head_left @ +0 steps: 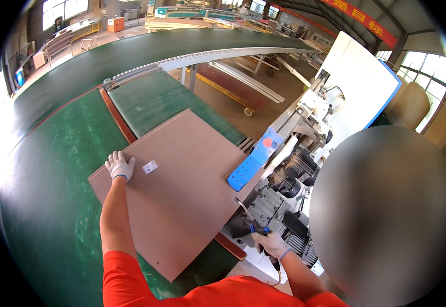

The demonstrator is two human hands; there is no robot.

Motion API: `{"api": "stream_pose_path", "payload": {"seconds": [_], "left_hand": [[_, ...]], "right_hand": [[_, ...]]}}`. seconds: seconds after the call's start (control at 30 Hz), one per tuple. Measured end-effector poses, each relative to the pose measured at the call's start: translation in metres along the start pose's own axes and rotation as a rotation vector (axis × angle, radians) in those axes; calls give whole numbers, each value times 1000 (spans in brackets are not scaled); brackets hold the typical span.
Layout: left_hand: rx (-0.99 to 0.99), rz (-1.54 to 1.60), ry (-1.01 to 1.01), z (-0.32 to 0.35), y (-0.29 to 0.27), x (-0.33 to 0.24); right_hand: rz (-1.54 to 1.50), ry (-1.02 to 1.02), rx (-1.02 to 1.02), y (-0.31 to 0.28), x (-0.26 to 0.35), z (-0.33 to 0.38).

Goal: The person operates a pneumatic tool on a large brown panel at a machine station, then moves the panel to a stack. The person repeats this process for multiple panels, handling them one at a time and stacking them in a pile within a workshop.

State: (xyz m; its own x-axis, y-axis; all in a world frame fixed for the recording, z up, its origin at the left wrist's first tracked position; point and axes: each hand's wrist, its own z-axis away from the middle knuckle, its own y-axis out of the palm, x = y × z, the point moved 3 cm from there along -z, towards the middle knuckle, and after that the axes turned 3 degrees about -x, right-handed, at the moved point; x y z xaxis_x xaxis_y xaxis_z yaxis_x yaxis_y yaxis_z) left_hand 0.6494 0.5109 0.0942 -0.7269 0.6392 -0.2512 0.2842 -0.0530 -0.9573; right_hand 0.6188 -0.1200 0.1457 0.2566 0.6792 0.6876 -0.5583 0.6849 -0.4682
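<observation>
A large brown panel [182, 189] lies across green conveyor belts, with a small white label [150, 167] on its upper face. My left hand [120, 166], in a white glove, rests on the panel's left part beside the label, fingers spread. In my gloved right hand [270, 243] is an air blow gun [256, 225] with blue parts and a hose at its lower end. The gun's thin metal nozzle [242, 204] points towards the panel's right edge, next to the machine; I cannot tell whether it touches. A blue perforated guard [246, 173] overhangs that edge.
Along the right runs a machine with motors [298, 166] and a raised white cover [353, 71]. A green belt [54, 189] spreads left, and a dark conveyor [182, 45] curves behind. A low wheeled cart [233, 92] stands beyond the panel. A blurred disc hides the lower right.
</observation>
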Motion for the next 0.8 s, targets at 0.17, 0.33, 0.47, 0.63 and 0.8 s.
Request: {"api": "stream_pose_path", "payload": {"seconds": [0.17, 0.33, 0.47, 0.63, 0.8], "left_hand": [[117, 37, 120, -37, -4, -49], [-14, 73, 28, -23, -6, -47], [-73, 85, -10, -5, -3, 14], [-78, 81, -91, 64, -20, 49], [-110, 74, -150, 142, -38, 83]], "right_hand": [[-440, 79, 33, 7, -27, 15], [-351, 156, 71, 9, -26, 15], [-444, 54, 29, 12, -40, -4], [-393, 53, -37, 8, -62, -35], [-351, -122, -166, 0, -51, -39]]}}
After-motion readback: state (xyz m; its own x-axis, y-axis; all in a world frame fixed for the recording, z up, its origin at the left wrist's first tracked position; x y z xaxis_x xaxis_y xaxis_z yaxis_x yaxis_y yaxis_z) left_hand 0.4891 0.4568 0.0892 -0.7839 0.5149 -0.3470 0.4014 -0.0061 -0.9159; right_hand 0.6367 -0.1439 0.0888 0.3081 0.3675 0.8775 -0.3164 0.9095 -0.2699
